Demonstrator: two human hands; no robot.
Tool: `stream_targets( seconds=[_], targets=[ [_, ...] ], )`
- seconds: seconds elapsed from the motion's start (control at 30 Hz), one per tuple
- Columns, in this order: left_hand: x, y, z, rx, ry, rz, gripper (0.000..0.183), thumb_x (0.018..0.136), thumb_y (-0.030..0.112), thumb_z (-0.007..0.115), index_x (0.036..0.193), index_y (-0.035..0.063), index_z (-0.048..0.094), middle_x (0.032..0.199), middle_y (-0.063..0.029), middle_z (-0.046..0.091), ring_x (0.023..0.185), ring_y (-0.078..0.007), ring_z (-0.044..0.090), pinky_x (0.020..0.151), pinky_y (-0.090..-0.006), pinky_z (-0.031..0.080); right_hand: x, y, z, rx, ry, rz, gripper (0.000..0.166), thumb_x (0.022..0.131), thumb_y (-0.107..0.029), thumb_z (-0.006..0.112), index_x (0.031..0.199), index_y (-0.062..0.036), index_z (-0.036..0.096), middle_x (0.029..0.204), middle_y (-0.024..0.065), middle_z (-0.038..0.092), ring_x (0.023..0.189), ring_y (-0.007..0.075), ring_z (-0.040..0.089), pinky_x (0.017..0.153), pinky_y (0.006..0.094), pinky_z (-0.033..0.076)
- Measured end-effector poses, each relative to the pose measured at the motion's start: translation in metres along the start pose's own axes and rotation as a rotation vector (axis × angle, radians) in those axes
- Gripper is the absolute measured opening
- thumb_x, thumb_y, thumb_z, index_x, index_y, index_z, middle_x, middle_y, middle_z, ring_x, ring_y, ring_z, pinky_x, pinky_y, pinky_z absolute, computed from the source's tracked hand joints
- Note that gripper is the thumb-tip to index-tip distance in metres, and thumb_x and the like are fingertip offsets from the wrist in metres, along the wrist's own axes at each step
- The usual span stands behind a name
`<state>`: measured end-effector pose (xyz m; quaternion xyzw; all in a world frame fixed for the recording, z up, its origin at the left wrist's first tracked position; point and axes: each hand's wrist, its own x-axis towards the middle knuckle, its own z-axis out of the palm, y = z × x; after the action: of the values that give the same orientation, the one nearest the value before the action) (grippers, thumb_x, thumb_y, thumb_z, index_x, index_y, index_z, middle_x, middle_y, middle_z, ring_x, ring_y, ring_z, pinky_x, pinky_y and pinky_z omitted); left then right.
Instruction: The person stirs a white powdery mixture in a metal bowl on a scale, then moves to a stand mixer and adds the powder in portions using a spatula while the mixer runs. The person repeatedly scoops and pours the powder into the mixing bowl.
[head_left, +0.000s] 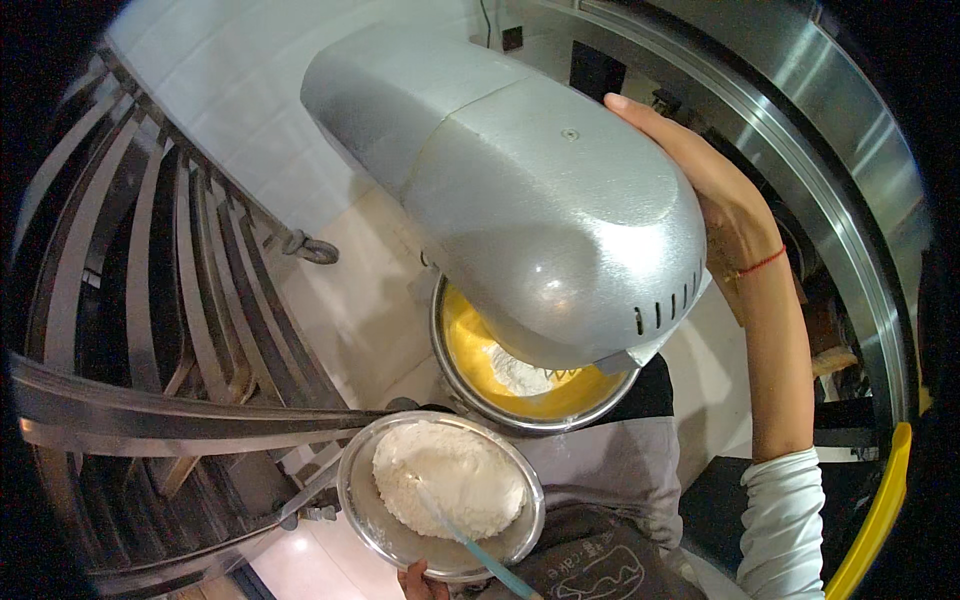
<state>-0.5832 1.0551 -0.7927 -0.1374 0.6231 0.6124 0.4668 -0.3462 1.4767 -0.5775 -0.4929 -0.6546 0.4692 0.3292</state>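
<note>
My left hand (424, 583), mostly cut off by the bottom edge, grips the rim of a metal bowl (360, 517) heaped with white flour-like powder (450, 480). A spatula with a pale blue handle (491, 562) is stuck in the powder. My right hand (686, 161) lies against the right side of a silver stand mixer's head (540, 202); most of its fingers are hidden behind the housing. Under the head sits the steel mixing bowl (442, 352), holding yellow mixture (463, 330) with white powder (521, 371) on top. Part of a wire whisk (562, 373) shows there.
A metal rack (180, 420) with many slats stands close on the left. Along the right runs a curved-looking steel edge (847, 202), with dark items beneath. A yellow bar-like object (870, 525) is at lower right. Pale floor tiles (330, 300) show between rack and mixer.
</note>
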Motion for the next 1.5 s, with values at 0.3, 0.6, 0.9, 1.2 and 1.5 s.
stream_targets(
  seconds=[0.3, 0.6, 0.9, 1.2, 1.5],
  targets=[
    [0.002, -0.002, -0.008, 0.056, -0.03, 0.05, 0.012, 0.081, 0.006, 0.052, 0.091, 0.0003, 0.049, 0.085, -0.0055, 0.048, 0.079, -0.0149, 0.045, 0.072, -0.0298, 0.041, 0.016, 0.011, -0.007, -0.116, -0.036, -0.083, 0.076, 0.075, -0.067, 0.046, 0.101, 0.0032, 0.063, 0.097, 0.0251, 0.059, 0.096, 0.0315, 0.056, 0.086, 0.0375, 0.041],
    [0.019, -0.027, -0.04, 0.605, -0.073, 0.428, 0.014, 0.082, 0.008, 0.051, 0.095, 0.0015, 0.05, 0.089, -0.0069, 0.048, 0.085, -0.0156, 0.045, 0.076, -0.0304, 0.041, 0.018, 0.016, -0.019, -0.104, -0.031, -0.124, 0.063, 0.079, -0.056, 0.053, 0.09, 0.005, 0.064, 0.079, 0.0201, 0.061, 0.073, 0.0276, 0.062, 0.067, 0.0331, 0.049],
    [0.004, -0.007, -0.017, 0.14, -0.15, 0.092, 0.016, 0.087, 0.019, 0.047, 0.093, 0.0044, 0.051, 0.09, -0.0025, 0.05, 0.087, -0.0133, 0.045, 0.08, -0.03, 0.039, 0.02, -0.002, -0.013, -0.153, -0.051, -0.252, 0.073, 0.074, -0.057, 0.056, 0.114, 0.0039, 0.052, 0.097, 0.0191, 0.059, 0.089, 0.0244, 0.059, 0.079, 0.0288, 0.045],
    [0.014, -0.017, -0.023, 0.346, -0.125, 0.274, 0.025, 0.085, 0.022, 0.049, 0.094, -0.0008, 0.052, 0.085, -0.0069, 0.053, 0.082, -0.0171, 0.048, 0.075, -0.0337, 0.041, 0.019, -0.026, 0.008, -0.419, -0.087, -0.177, 0.09, 0.07, -0.063, 0.056, 0.132, -0.0017, 0.034, 0.128, 0.0228, 0.04, 0.116, 0.0324, 0.043, 0.096, 0.034, 0.034],
    [0.032, -0.035, -0.056, 0.646, -0.143, 0.553, 0.029, 0.079, 0.011, 0.058, 0.104, -0.0013, 0.048, 0.091, -0.0116, 0.053, 0.082, -0.0237, 0.049, 0.073, -0.0359, 0.04, 0.013, -0.023, 0.01, -0.266, -0.05, -0.181, 0.088, 0.068, -0.056, 0.061, 0.129, 0.0025, 0.035, 0.119, 0.0247, 0.049, 0.105, 0.0318, 0.052, 0.09, 0.0325, 0.04]
  ],
)
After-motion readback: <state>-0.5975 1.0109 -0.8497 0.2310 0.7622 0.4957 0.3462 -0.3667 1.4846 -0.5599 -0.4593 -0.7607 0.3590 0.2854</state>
